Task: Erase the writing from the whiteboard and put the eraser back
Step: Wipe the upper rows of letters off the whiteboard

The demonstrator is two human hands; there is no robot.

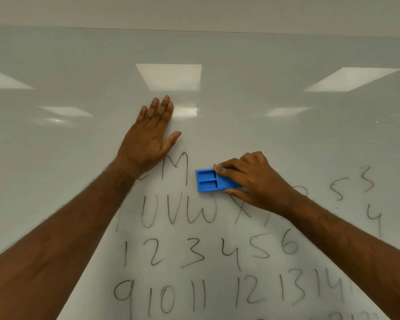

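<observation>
A white whiteboard (263, 93) fills the view. Black handwritten letters and numbers (194, 250) cover its lower middle and right; the upper part is blank. My right hand (252, 179) grips a blue rectangular eraser (209, 181) and presses it flat on the board, just right of a letter M and above the row "UVWX". My left hand (150, 137) lies flat on the board with fingers spread, up and left of the eraser, its wrist covering some writing.
Ceiling lights reflect as bright patches (169, 76) across the board's upper half. The board's top edge (194, 30) meets a plain wall above. More writing (367, 181) runs off at the right and the bottom of the view.
</observation>
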